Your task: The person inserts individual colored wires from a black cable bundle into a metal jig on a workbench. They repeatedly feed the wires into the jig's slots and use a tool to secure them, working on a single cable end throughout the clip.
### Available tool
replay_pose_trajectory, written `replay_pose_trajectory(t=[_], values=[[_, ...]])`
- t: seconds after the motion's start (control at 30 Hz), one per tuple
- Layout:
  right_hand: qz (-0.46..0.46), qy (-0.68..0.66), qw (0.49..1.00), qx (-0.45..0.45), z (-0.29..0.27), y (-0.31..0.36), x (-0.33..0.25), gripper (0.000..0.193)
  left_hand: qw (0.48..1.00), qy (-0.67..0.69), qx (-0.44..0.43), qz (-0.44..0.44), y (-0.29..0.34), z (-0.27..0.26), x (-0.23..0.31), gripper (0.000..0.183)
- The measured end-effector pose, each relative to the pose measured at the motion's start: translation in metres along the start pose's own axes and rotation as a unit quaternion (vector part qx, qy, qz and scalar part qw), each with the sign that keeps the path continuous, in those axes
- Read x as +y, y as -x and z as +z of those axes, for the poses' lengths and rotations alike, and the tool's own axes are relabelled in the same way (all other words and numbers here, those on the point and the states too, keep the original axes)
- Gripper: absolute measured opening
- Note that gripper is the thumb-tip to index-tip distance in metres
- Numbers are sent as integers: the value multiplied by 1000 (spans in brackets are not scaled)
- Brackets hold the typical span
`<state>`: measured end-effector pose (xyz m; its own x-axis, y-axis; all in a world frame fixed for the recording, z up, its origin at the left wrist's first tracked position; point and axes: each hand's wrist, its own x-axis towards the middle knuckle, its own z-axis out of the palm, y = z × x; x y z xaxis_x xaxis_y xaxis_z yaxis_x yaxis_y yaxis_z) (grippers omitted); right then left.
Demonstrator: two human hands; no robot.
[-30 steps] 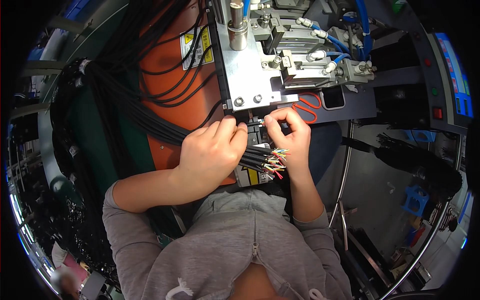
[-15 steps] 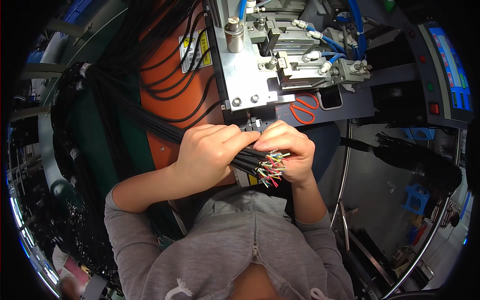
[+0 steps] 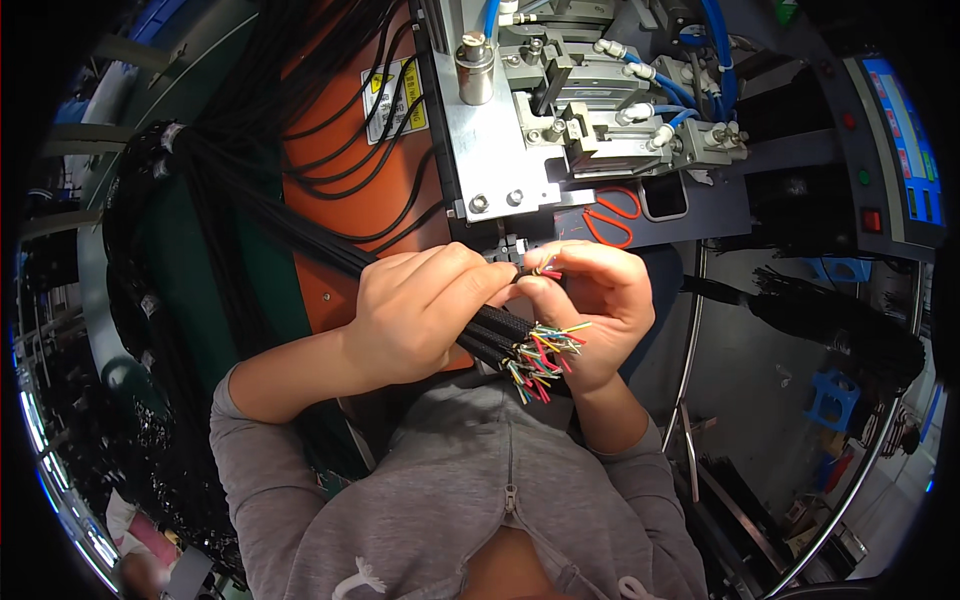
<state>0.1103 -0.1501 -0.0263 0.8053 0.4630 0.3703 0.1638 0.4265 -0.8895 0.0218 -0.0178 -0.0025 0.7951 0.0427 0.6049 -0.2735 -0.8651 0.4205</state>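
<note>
My left hand (image 3: 412, 312) is closed around a thick bundle of black braided cables (image 3: 495, 335). Beyond its fingers the cables end in a fan of stripped wire ends (image 3: 545, 358) in red, yellow, green and white. At the top of the bundle, one cable end (image 3: 546, 271) stands apart from the others. Thumb and forefinger of my right hand (image 3: 607, 305) are at this single end, pinching its coloured wires, while the other fingers curl behind. Just past both hands is a small metal fixture (image 3: 512, 246) at the machine's front, partly hidden by the fingers.
Ahead stands a machine with a metal plate (image 3: 500, 165), cylinders and blue air hoses (image 3: 720, 45). Red-handled scissors (image 3: 612, 220) and a phone-like device (image 3: 664, 196) lie on its grey ledge. More cables cross the orange surface (image 3: 335, 215) at left. A screen (image 3: 905, 145) is far right.
My right hand has shifted slightly right and opened out from the bundle. One cable's wire ends now show between its thumb and forefinger. The bundle's tips have dropped a little toward me.
</note>
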Motion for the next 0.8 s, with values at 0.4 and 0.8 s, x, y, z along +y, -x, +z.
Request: replay_pose_trajectory(t=[0.4, 0.8], values=[[16, 112, 993, -25, -14, -6, 5, 15, 996, -4, -60, -59, 1, 1, 5, 21], [189, 128, 955, -192, -43, -21, -1, 13, 990, -133, -40, 8, 8, 11, 3, 14]])
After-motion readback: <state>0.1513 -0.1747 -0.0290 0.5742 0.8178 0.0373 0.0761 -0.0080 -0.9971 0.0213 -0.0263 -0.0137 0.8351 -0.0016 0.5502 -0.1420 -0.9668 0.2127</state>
